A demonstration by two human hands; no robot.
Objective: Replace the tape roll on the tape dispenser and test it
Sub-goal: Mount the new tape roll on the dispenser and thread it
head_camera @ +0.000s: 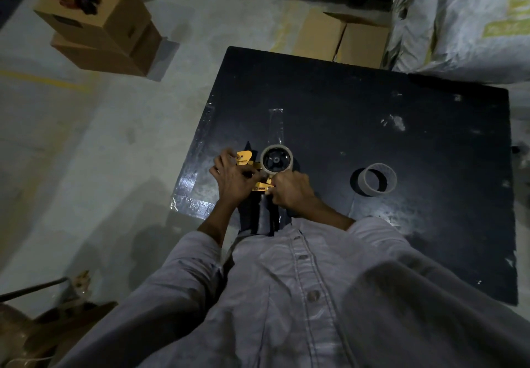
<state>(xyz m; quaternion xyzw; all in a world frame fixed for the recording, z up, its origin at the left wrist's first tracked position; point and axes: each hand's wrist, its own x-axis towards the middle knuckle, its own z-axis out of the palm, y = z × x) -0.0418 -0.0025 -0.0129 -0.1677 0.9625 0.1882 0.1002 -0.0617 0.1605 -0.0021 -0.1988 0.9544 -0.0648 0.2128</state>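
A yellow and black tape dispenser (pixel 249 158) is held over the near left part of the black table (pixel 372 103). A tape roll (pixel 287 151) sits on its black hub. My left hand (pixel 233 179) grips the dispenser's yellow frame from the left. My right hand (pixel 289 191) is closed on the dispenser's lower part just under the roll; its fingertips pinch near the yellow plate, and what they hold is hidden. An empty cardboard tape core (pixel 376 181) lies on its side on the table to the right.
A strip of clear tape (pixel 276 125) is stuck on the table beyond the dispenser. Cardboard boxes (pixel 94 23) stand on the floor at far left, more boxes (pixel 341 37) behind the table, and large white sacks (pixel 464 20) at far right.
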